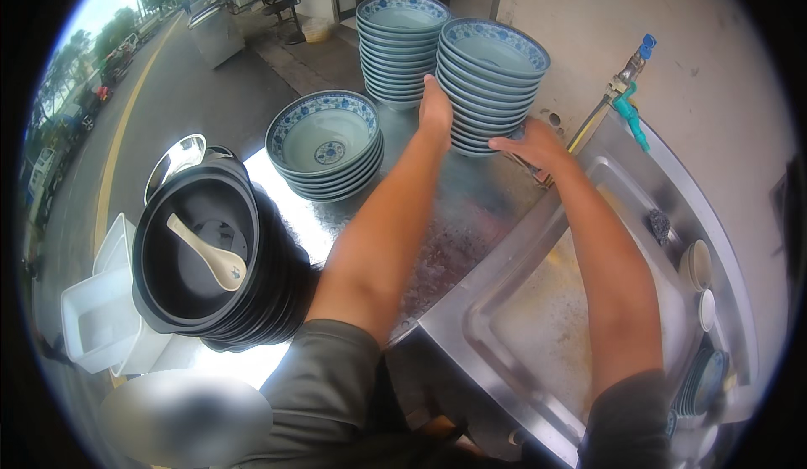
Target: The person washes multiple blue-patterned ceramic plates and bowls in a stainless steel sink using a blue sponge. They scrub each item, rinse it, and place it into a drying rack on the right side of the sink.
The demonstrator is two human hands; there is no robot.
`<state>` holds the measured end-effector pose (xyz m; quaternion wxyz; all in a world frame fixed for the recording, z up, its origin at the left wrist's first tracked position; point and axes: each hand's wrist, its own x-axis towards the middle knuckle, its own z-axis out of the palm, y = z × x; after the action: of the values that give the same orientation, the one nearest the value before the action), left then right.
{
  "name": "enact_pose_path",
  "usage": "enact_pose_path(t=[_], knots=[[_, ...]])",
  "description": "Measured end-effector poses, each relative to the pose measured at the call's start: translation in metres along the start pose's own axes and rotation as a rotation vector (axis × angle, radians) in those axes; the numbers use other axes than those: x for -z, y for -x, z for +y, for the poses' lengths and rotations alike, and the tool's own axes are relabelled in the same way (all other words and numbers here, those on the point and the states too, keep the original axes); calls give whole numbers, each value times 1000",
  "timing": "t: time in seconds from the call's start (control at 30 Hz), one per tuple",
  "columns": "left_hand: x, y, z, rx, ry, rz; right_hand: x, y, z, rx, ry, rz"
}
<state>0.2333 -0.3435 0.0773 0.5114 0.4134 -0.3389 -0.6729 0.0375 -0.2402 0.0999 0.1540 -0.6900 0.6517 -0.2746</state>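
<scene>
Both my arms reach forward to a tall stack of blue-and-white patterned bowls. My left hand lies along the stack's left side, its fingers partly hidden between this stack and another tall bowl stack just behind and to the left. My right hand is at the stack's lower right, thumb against the bottom bowls, fingers partly hidden behind. A shorter stack of the same bowls stands left of my left forearm, on the metal table. Whether the held stack touches the table is not clear.
Stacked black pots with a pale spoon inside the top one stand at left, beside white plastic containers. At right are a stainless steel sink, a tap with teal hose, a scouring pad and stacked plates.
</scene>
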Motion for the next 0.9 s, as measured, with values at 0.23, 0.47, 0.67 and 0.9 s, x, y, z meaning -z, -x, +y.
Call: enact_pose_path(t=[0.23, 0.47, 0.67, 0.9], knots=[[0, -9, -4, -1, -22, -24, -2, -4, 7, 20, 29, 11], [-9, 20, -2, -16, 62, 87, 3, 14, 9, 50, 206, 64], [-35, 83, -31, -533, -180, 576, 53, 120, 0, -46, 158, 317], [-136, 229, -138, -927, -691, -129, 110, 352, 124, -305, 316, 316]])
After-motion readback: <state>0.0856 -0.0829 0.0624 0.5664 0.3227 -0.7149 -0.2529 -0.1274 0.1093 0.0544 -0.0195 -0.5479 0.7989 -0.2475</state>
